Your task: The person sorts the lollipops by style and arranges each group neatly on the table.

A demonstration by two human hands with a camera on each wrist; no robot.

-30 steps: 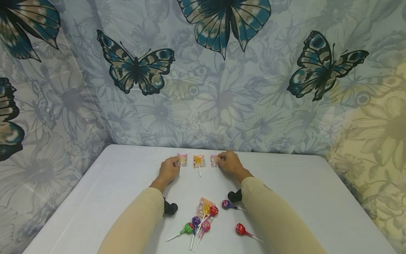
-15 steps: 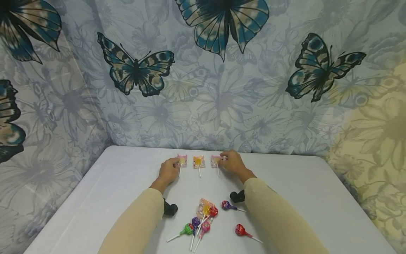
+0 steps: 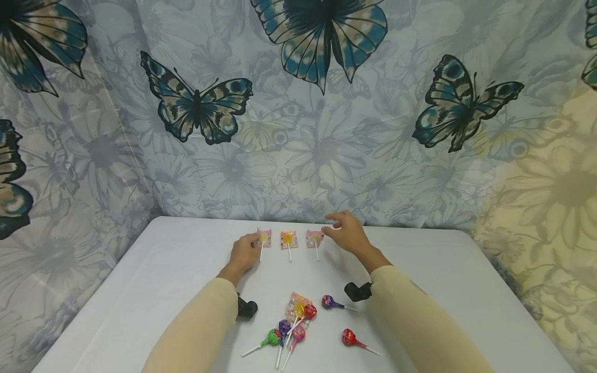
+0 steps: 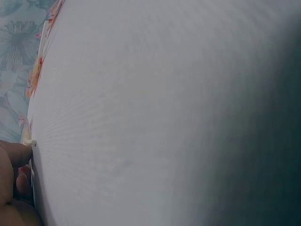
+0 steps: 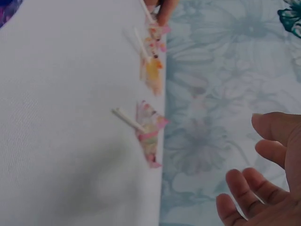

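Observation:
Three flat lollipops in clear printed wrappers lie in a row at the table's far side, sticks toward me. My left hand (image 3: 244, 254) pinches the edge of the left lollipop (image 3: 264, 237) with curled fingers; in the left wrist view the thumb (image 4: 18, 154) covers part of it. The orange-yellow middle lollipop (image 3: 288, 239) lies untouched. My right hand (image 3: 349, 234) is raised just right of the right lollipop (image 3: 314, 238). Its fingers are spread and apart from the wrapper, as the right wrist view shows.
Nearer me lies a pile with a green lollipop (image 3: 272, 337), a pink one (image 3: 297, 333), a purple one (image 3: 284, 327), a red one (image 3: 310, 311) and a wrapped yellow one (image 3: 298, 307). Another purple lollipop (image 3: 328, 301) and red lollipop (image 3: 349, 337) lie to its right. A butterfly-print cloth (image 3: 200, 176) hangs behind.
My right hand has let go of the right lollipop and lifted away to the right, its fingers spreading. The left hand stays at the left lollipop. The head view has shifted slightly.

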